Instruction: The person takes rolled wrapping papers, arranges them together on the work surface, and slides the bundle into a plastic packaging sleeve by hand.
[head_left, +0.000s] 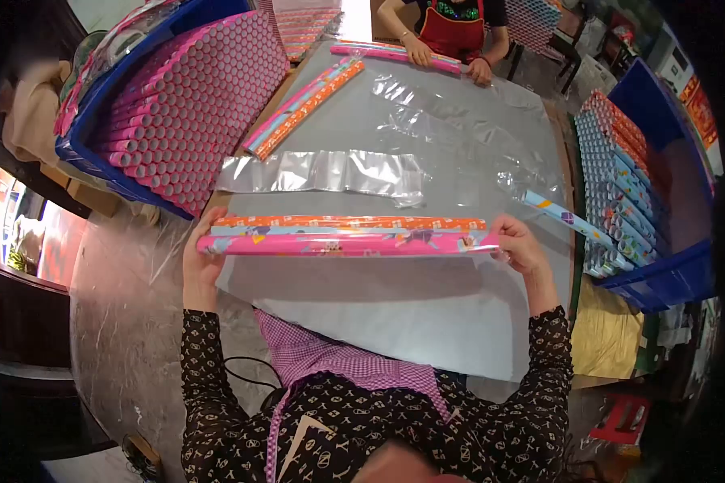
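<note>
Blue bin (84, 158) of pink rolls (201, 105), upper left. At centre-left, the left hand (198, 259) has its fingers closed on a clear-wrapped bundle (342, 241) showing 3 colours, orange, light blue and pink, stretching across mid-frame above the grey worktop (362, 302). The right hand's (525, 248) fingers pinch its right end.

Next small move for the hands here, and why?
Probably tuck in the clear film at the right end of the roll bundle: film seems to stick out there, the right hand already pinches that end, and the left hand grips the opposite end, so the bundle looks steadied.
</note>
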The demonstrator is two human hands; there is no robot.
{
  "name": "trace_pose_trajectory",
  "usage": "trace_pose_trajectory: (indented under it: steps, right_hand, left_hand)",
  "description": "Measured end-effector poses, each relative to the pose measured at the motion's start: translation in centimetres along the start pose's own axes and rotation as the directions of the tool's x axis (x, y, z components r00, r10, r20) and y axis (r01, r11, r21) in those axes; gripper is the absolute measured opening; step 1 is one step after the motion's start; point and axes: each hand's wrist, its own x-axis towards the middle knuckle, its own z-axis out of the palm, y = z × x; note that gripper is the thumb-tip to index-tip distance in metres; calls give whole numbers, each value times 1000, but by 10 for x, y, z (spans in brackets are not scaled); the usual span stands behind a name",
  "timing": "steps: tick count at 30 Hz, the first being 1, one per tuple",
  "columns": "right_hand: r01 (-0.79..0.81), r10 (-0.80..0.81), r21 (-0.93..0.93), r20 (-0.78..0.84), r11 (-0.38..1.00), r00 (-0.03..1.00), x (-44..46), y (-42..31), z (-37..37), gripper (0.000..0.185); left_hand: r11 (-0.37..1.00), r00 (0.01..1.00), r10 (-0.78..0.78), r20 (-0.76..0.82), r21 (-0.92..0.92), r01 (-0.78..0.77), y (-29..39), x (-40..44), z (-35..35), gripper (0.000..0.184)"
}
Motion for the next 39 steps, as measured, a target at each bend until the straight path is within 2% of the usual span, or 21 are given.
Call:
trace_pose_trajectory:
  steps: [2,4,6,8,9,11,12,14,15,19,22,24,26,28,29,30,31,33,35,37,39]
  right_hand:
    - [-15,10,-161,-31,987,999,-3,7,-4,10]
    - [-59,53,-173,-36,983,998,-9,-2,5,10]
    - [-83,76,-223,-41,971,996,-7,5,-2,9]
    - [-95,85,-230,-54,969,995,-6,7,-3,9]
    - [-104,90,-239,-66,966,994,-6,7,-4,8]
    - [-94,77,-269,-72,959,994,-6,0,-2,8]
    - [-82,62,-296,-75,952,995,-7,-3,-1,7]
    - [-71,57,-317,-56,946,997,-7,-8,1,8]
    - [-62,55,-335,-31,940,998,-8,-9,3,8]
    - [61,-28,-521,71,851,997,-10,-25,27,8]
    - [69,-38,-414,82,908,996,-10,-30,35,8]
    - [12,0,-256,45,967,999,-9,-34,37,11]
    - [-32,30,-206,-15,978,999,-4,-32,39,13]
    - [-75,64,-146,-76,986,995,-3,-30,43,16]
    - [-118,112,-66,-82,991,990,-2,-33,42,17]
    - [-165,166,19,-84,986,983,-3,-33,42,19]
    - [-163,164,19,-81,986,983,-3,-30,39,19]
    - [-139,148,149,-47,979,988,-5,-19,35,15]
    - [-124,128,75,-45,989,991,-6,-15,36,15]
    - [-65,56,-97,-90,993,994,-7,-8,40,15]
    - [-46,40,-94,-66,994,997,-13,-15,48,15]
  left_hand:
    - [993,986,-114,121,-5,115,-1,10,-24,41]
    - [993,988,-120,96,5,120,-2,2,-12,42]
    - [986,982,-167,-90,6,169,-4,-5,4,41]
    - [970,965,-209,-156,90,224,-7,-10,10,43]
    - [891,935,-267,-233,311,332,-8,-12,13,47]
    - [575,862,-347,-370,642,507,-9,-20,24,56]
    - [573,861,-351,-367,643,508,-18,-18,-2,56]
    - [363,884,-394,-251,841,401,-42,-10,-73,60]
    - [494,842,-420,-338,694,524,-34,-22,-33,48]
    - [643,836,-349,-423,541,542,-30,-20,-24,54]
    - [832,862,5,-508,480,278,-17,-15,9,53]
    - [899,853,38,-521,391,199,-12,-6,10,47]
    - [885,861,280,-424,461,-61,-2,-3,8,43]
    - [887,888,330,-320,426,-176,6,-2,2,47]
    - [888,897,420,-139,265,-375,10,-1,1,52]
    - [851,853,521,25,69,-521,16,-4,7,56]
    - [773,778,628,-28,136,-620,20,-4,14,63]
    - [790,791,609,47,51,-611,34,-12,27,62]
    - [804,796,592,125,-36,-593,34,-16,30,61]
    - [835,831,551,-72,40,-549,36,-16,26,51]
    - [852,836,523,-168,75,-518,39,-9,10,46]
